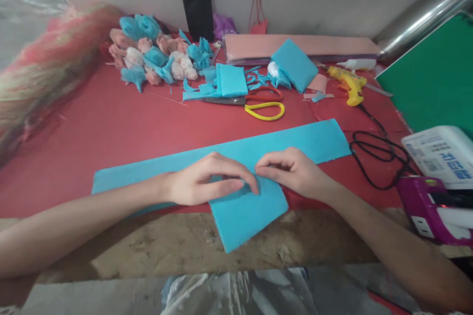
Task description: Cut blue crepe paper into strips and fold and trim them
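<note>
Over blue paper [254, 209], left hand [207, 178] neighbours right hand [295, 173].

dim-ish indoor lt, soft shadows by hands [214, 179] — glare on metal tube [421, 24], bkgd slightly blurry

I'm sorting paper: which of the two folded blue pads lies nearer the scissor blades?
The left square blue paper pad, behind the dark blades; the other lies farther right.

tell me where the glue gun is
The yellow glue gun lies at the back right of the head view, between a blue paper square and the green board.
</note>
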The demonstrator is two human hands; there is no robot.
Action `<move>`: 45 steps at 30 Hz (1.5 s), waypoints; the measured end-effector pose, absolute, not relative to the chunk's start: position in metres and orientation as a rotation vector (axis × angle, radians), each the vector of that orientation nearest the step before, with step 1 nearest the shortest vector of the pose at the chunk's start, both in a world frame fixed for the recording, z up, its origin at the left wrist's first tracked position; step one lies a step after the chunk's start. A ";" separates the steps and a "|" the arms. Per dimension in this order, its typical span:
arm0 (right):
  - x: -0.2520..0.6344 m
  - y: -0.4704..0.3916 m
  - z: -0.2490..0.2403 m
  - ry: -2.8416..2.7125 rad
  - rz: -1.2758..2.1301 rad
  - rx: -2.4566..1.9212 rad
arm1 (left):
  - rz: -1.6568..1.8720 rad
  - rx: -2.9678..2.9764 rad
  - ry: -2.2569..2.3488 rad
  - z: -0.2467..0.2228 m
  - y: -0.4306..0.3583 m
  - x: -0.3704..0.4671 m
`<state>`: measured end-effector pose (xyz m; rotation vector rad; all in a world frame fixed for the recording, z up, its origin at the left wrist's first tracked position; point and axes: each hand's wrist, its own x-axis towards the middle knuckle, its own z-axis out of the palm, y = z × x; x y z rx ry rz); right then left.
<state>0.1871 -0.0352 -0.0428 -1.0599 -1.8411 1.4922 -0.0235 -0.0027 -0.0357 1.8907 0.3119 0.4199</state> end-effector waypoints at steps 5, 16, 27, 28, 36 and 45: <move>0.191 -0.032 -0.045 -1.900 1.420 -1.025 | 0.347 1.914 0.315 -0.034 -0.001 -0.022; 0.211 -0.016 -0.045 -1.980 1.300 -1.027 | 0.447 1.678 0.695 -0.033 0.002 -0.022; 0.189 -0.035 -0.051 -2.187 1.178 -0.965 | 0.103 1.782 0.640 -0.038 -0.011 -0.011; 0.194 -0.031 -0.050 -2.194 1.199 -0.942 | 0.101 1.760 0.653 -0.038 -0.010 -0.011; 0.215 -0.014 -0.043 -1.894 1.152 -1.147 | 0.214 1.639 0.780 -0.037 -0.005 -0.011; 0.178 -0.043 -0.051 -2.283 0.707 -0.964 | 0.191 1.846 0.741 -0.043 -0.005 -0.012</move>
